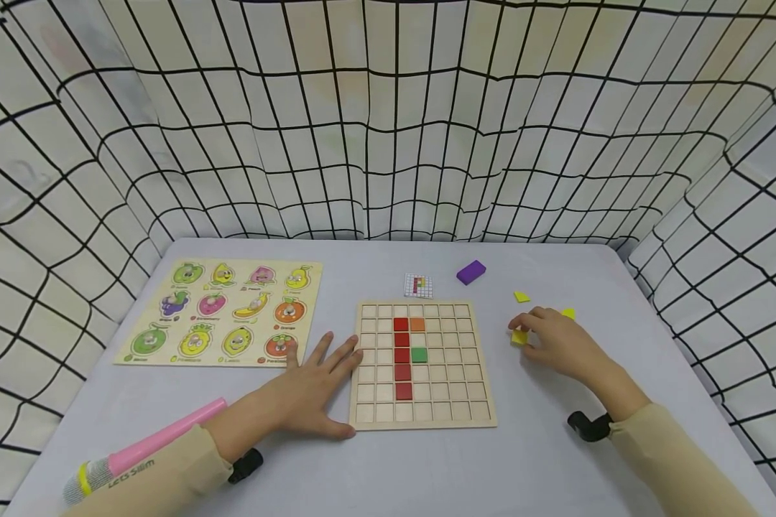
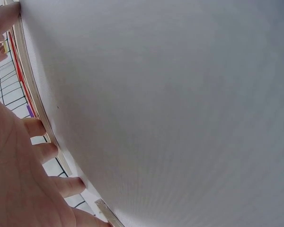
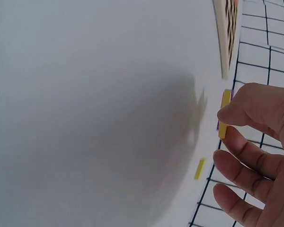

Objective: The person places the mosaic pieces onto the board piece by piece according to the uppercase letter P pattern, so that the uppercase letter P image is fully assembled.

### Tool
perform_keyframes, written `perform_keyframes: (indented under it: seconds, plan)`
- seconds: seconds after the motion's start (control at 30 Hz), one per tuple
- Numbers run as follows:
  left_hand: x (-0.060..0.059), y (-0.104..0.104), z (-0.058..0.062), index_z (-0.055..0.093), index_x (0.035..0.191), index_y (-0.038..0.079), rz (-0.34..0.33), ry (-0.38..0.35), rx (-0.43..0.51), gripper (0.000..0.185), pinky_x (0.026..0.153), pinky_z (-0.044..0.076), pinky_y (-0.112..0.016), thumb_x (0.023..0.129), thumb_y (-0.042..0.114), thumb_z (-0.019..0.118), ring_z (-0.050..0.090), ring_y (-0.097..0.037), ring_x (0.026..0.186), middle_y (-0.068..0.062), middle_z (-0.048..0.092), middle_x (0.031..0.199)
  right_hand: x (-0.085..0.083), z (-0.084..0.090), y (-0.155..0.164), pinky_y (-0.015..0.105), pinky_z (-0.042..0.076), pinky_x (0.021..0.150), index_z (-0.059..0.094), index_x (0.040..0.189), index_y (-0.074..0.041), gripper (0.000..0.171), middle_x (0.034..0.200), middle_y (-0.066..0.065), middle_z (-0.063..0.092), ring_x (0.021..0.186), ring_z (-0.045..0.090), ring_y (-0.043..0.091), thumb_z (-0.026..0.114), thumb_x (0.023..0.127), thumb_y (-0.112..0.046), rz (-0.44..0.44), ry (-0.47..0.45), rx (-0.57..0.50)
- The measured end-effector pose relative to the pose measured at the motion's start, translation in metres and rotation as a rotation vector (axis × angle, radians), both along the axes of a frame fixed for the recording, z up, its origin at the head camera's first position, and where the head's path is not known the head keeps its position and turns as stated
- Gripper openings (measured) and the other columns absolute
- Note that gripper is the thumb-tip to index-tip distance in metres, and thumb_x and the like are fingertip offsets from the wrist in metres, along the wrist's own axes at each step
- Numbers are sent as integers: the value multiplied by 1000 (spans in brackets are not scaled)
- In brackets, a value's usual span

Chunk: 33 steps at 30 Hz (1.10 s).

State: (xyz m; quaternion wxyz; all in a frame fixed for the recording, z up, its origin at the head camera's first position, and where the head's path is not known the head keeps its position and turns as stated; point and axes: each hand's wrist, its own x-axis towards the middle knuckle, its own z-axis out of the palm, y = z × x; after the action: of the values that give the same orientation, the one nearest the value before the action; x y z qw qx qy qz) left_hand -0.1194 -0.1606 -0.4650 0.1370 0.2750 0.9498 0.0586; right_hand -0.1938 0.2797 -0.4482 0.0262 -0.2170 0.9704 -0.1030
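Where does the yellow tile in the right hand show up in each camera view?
Head: the yellow tile is right of centre, at the right hand fingertips, beside the grid board.
Left wrist: not in view; only the left hand against the board's edge.
Right wrist: right of centre, pinched edge-on.
Shared landmark: the grey table, seen in every view.

head: high, looking forward-down over whole desk (image 1: 427, 474) | left wrist: skimming desk, close beside board (image 2: 31, 85) edge | right wrist: low, close; shares yellow tile (image 3: 224, 113) with head
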Motion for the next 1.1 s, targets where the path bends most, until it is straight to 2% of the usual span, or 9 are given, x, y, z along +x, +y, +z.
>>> perform_keyframes:
  seconds: [0.17, 0.4, 0.57, 0.8, 1.1]
  plan:
    - [0, 0, 0, 28, 165, 17, 1, -4, 0, 117, 101, 7, -92, 74, 77, 71, 9, -48, 158, -6, 14, 175, 0, 3, -15, 44, 55, 86, 74, 117, -14, 34, 106, 3, 69, 101, 63, 26, 77, 84, -7, 40, 36, -13]
    - [0, 1, 0, 28, 165, 17, -1, -10, -9, 117, 101, 7, -92, 74, 78, 71, 9, -49, 158, -5, 13, 175, -5, 3, -32, 40, 54, 84, 75, 117, -14, 35, 104, 1, 68, 93, 61, 20, 78, 83, -7, 69, 43, -19]
    - [-1, 1, -2, 26, 165, 18, 2, -10, -22, 118, 101, 7, -92, 74, 79, 70, 8, -48, 158, -4, 12, 175, -10, 4, -48, 40, 55, 87, 75, 118, -15, 34, 106, 1, 67, 96, 62, 20, 78, 84, -10, 97, 53, -35]
    - [-2, 0, -2, 26, 166, 19, 0, -2, -21, 118, 102, 7, -92, 75, 80, 69, 8, -48, 158, -4, 12, 175, -14, 8, -76, 40, 55, 90, 74, 121, -17, 34, 112, 1, 68, 104, 61, 22, 79, 87, -15, 107, 3, -45]
    - [-1, -1, -1, 27, 165, 17, -7, 1, -15, 118, 101, 8, -93, 75, 79, 70, 9, -49, 158, -6, 14, 175, -18, 2, -106, 40, 53, 90, 73, 121, -20, 33, 116, 1, 69, 100, 60, 19, 77, 89, -15, 140, -62, -19]
